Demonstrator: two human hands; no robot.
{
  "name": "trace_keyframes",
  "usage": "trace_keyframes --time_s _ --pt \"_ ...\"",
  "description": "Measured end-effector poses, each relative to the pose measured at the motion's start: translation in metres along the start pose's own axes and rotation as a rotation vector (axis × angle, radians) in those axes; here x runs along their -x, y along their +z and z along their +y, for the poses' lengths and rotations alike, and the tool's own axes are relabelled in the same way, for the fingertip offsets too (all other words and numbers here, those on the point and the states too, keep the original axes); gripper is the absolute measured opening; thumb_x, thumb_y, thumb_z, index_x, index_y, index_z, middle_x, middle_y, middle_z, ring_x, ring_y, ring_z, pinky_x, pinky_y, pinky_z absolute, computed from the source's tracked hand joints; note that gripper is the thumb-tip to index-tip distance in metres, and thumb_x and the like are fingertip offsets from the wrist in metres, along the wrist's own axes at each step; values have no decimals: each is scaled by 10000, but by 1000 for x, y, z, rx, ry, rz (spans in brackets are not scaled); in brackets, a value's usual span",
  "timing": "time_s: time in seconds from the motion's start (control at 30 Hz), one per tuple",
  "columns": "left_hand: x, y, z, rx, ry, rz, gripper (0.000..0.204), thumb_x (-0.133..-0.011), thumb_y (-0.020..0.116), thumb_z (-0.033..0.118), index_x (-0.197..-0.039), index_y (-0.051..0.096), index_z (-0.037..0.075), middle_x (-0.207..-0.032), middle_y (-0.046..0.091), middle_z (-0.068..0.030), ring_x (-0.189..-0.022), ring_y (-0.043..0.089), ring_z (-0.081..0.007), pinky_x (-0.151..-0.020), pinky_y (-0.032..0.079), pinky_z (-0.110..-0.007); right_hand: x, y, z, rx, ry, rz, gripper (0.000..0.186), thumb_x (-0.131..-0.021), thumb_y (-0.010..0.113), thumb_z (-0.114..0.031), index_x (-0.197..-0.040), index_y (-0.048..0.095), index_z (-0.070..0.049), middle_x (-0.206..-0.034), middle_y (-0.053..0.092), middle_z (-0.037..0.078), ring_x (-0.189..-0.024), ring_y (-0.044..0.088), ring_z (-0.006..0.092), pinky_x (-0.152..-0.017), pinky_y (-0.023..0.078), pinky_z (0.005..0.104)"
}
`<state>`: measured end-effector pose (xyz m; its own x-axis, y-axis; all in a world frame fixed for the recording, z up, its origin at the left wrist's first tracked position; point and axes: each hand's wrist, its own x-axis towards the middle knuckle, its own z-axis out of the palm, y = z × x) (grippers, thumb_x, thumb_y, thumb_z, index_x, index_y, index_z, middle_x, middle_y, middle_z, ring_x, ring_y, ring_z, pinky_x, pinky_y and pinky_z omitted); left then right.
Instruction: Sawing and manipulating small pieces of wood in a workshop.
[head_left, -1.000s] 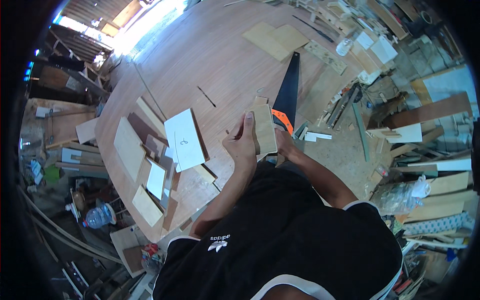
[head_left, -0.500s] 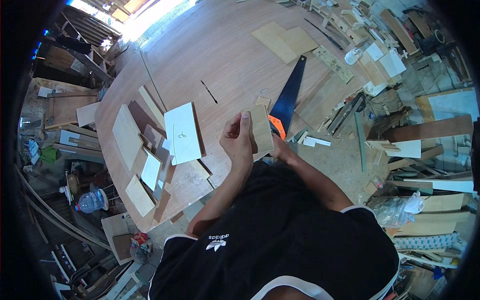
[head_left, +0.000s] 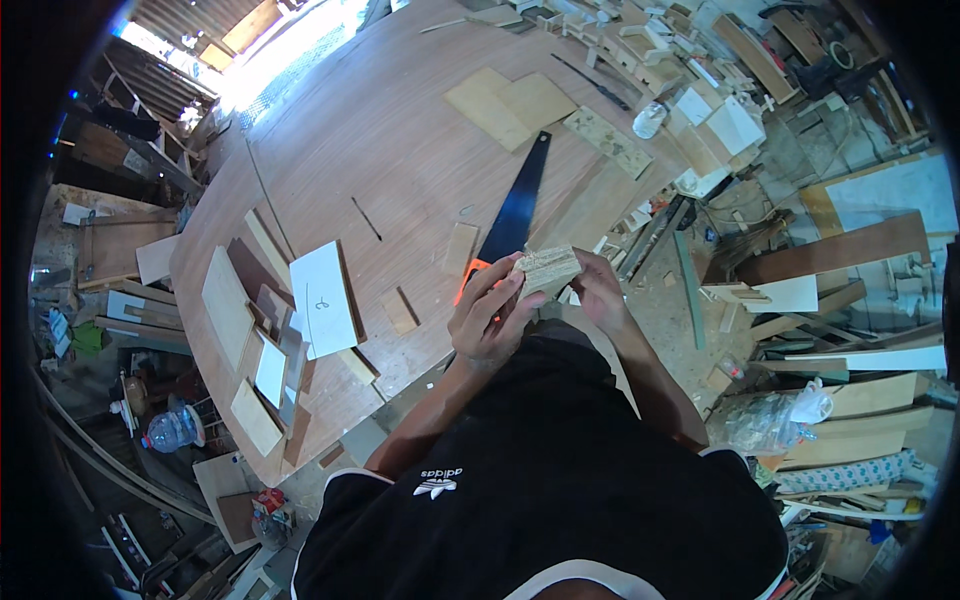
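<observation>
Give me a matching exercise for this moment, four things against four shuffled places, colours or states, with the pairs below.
Things:
1. Wood block
2. Handsaw
3. White board
4. Green strip

Descriptions:
A. Bears a handwritten mark
B. Lies off the table, to its right
C. Held between the left hand and right hand
D. Dark and orange, partly on the table

Pairs: 1-C, 2-D, 3-A, 4-B
</observation>
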<state>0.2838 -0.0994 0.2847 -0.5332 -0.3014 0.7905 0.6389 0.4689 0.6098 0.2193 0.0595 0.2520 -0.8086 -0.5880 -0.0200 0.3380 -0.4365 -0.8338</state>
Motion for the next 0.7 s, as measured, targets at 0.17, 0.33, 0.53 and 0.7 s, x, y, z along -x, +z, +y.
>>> trace_keyframes --time_s 0.17,0.33,0.53,0.7 --pt "-14 36 11 70 -53 1 356 -766 776 24 -1064 604 -65 -1082 631 -267 -966 662 -293 -799 555 -347 17 3 -51 256 -122 -99 613 -903 632 -393 -1294 483 55 -1147 615 122 -1046 558 161 -912 419 307" --pt "-23 73 24 325 -439 218 285 -846 689 -3 -1111 594 -47 -1080 644 -189 -982 634 -201 -840 512 -299 29 3 -67 488 -92 20 579 -875 702 -175 -1342 423 25 -1117 594 73 -991 560 110 -841 459 267" --pt "-45 75 15 1177 -1156 -19 632 -988 402 488 -1386 381 -3 -1239 544 -174 -1101 576 -275 -903 502 -388 37 10 -100 250 -19 35 519 -886 667 -86 -1307 367 -32 -1123 585 85 -951 562 119 -771 457 265" --pt "-36 71 6 1088 -981 -447 1014 -792 553 712 -1452 242 8 -1236 522 -221 -1152 548 -379 -877 531 -514 33 5 -110 -60 1 -62 452 -902 650 -93 -1194 306 -111 -1061 603 100 -743 581 106 -529 453 241"
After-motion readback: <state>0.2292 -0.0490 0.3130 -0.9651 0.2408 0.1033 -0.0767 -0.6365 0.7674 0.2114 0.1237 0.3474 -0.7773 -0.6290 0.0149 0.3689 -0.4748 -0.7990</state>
